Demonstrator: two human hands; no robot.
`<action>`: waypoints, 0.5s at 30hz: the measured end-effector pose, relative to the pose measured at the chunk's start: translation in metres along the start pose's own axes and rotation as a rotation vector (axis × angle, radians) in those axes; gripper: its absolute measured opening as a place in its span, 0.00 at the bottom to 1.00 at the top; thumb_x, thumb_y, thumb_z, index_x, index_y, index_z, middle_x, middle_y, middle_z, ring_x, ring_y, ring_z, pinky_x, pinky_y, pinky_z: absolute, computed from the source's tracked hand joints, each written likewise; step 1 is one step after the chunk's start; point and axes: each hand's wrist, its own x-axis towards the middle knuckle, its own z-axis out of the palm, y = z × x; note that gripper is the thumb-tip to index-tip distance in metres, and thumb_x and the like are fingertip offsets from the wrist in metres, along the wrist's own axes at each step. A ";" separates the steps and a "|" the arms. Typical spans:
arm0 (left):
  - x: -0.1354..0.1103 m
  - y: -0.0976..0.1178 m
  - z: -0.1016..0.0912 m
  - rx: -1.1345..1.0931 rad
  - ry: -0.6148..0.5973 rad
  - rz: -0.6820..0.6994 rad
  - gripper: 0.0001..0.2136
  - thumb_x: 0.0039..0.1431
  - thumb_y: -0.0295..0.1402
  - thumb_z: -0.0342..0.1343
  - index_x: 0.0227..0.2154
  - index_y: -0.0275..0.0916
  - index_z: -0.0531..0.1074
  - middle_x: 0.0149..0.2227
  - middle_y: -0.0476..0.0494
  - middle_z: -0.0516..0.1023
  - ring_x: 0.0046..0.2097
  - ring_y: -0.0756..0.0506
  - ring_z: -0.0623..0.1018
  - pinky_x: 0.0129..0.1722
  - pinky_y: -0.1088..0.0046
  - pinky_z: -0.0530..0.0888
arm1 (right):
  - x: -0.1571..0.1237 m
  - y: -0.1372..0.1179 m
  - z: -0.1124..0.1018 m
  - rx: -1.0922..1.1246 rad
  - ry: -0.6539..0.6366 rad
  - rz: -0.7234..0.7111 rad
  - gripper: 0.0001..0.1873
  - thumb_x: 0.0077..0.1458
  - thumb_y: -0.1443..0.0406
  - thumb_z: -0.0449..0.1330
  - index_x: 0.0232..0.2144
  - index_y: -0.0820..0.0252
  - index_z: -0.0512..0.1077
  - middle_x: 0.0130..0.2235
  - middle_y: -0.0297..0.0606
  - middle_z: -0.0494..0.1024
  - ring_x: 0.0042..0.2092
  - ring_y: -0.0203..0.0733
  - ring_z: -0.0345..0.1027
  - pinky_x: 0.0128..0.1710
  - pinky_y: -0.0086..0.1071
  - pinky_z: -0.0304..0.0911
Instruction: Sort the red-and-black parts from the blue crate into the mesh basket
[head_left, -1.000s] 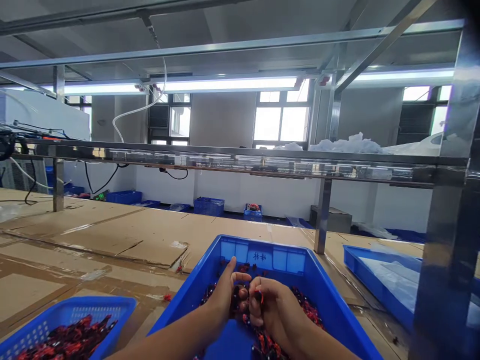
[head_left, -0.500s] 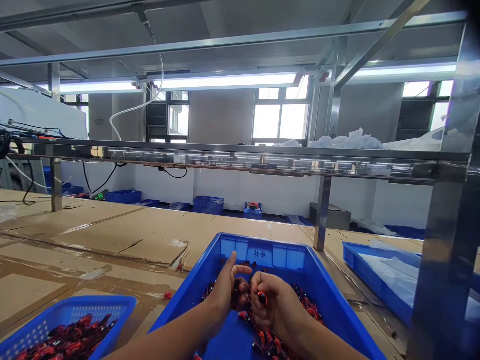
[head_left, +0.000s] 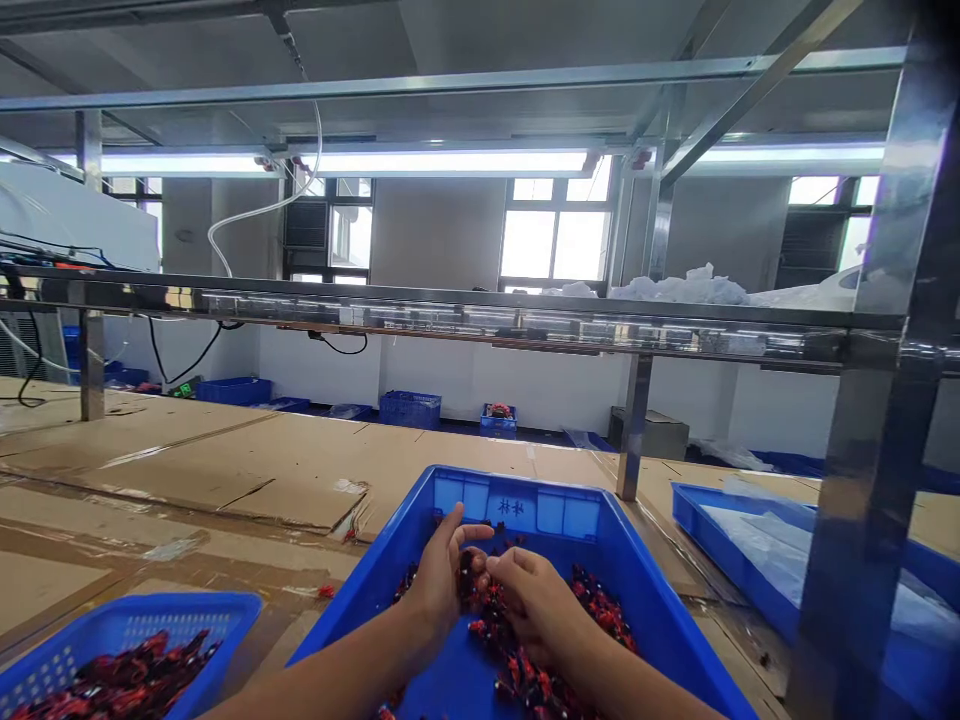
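Small red-and-black parts point(head_left: 525, 680) lie in loose heaps on the bottom of a large blue tray point(head_left: 660, 590). Above them, inside the tray, my left hand point(head_left: 436, 580) is cupped with the thumb up and its fingers curled around several of these parts. My right hand point(head_left: 544, 610) meets it from the right, thumb and forefinger pinched together close to the left fingertips. What the right fingers hold is hidden behind the back of the hand.
To the left stands a blue perforated basket point(head_left: 247, 612) with more red-and-black parts. On the right, a blue tray point(head_left: 682, 515) holds clear plastic bags, behind a metal post point(head_left: 847, 520). A metal shelf point(head_left: 450, 310) crosses ahead above the cardboard-covered table point(head_left: 247, 450).
My right hand has turned and moved in towards the left hand; the red-and-black part seen in its fingers before is now out of sight. The view has shifted slightly.
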 end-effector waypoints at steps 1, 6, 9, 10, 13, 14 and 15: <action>0.000 -0.001 0.000 -0.023 0.014 0.012 0.16 0.56 0.39 0.47 0.43 0.36 0.66 0.21 0.53 0.62 0.21 0.50 0.64 0.21 0.75 0.59 | -0.001 0.001 0.002 -0.047 0.025 -0.047 0.12 0.48 0.59 0.62 0.24 0.58 0.63 0.18 0.24 0.59 0.20 0.31 0.46 0.20 0.27 0.38; 0.004 -0.006 -0.001 -0.052 0.052 0.011 0.33 0.32 0.21 0.46 0.49 0.32 0.63 0.25 0.49 0.69 0.23 0.50 0.67 0.24 0.75 0.63 | -0.014 -0.005 0.005 -0.604 0.109 -0.419 0.16 0.40 0.70 0.68 0.34 0.55 0.71 0.25 0.27 0.70 0.29 0.37 0.60 0.28 0.28 0.46; 0.004 -0.006 -0.002 -0.052 0.039 -0.024 0.37 0.29 0.21 0.46 0.53 0.32 0.60 0.27 0.45 0.71 0.24 0.47 0.70 0.25 0.73 0.65 | -0.018 -0.008 0.003 -0.926 0.091 -0.551 0.17 0.46 0.69 0.66 0.40 0.51 0.72 0.37 0.31 0.77 0.37 0.42 0.69 0.35 0.29 0.53; 0.004 -0.005 -0.003 -0.049 0.034 -0.032 0.38 0.30 0.21 0.46 0.54 0.32 0.60 0.27 0.45 0.72 0.25 0.46 0.71 0.25 0.72 0.66 | -0.018 -0.008 0.003 -0.973 0.076 -0.564 0.17 0.47 0.69 0.65 0.41 0.50 0.72 0.39 0.31 0.78 0.39 0.43 0.70 0.36 0.30 0.55; 0.002 -0.003 -0.004 -0.039 0.016 -0.060 0.38 0.31 0.22 0.46 0.55 0.31 0.60 0.28 0.44 0.72 0.26 0.44 0.73 0.26 0.70 0.68 | -0.015 -0.006 0.003 -1.049 0.055 -0.586 0.16 0.50 0.68 0.64 0.43 0.49 0.73 0.40 0.32 0.78 0.40 0.43 0.72 0.37 0.29 0.57; 0.002 -0.003 -0.004 -0.037 0.006 -0.067 0.38 0.32 0.22 0.46 0.56 0.31 0.60 0.28 0.43 0.72 0.27 0.44 0.73 0.26 0.69 0.68 | -0.014 -0.005 0.002 -1.058 0.055 -0.586 0.15 0.50 0.68 0.64 0.42 0.50 0.74 0.39 0.32 0.79 0.39 0.43 0.72 0.37 0.29 0.57; 0.002 -0.003 -0.004 -0.036 -0.004 -0.072 0.38 0.32 0.22 0.46 0.56 0.30 0.59 0.29 0.42 0.72 0.28 0.44 0.74 0.26 0.70 0.68 | -0.013 -0.005 0.002 -1.061 0.060 -0.585 0.13 0.50 0.68 0.64 0.40 0.50 0.74 0.38 0.32 0.79 0.38 0.43 0.72 0.36 0.29 0.57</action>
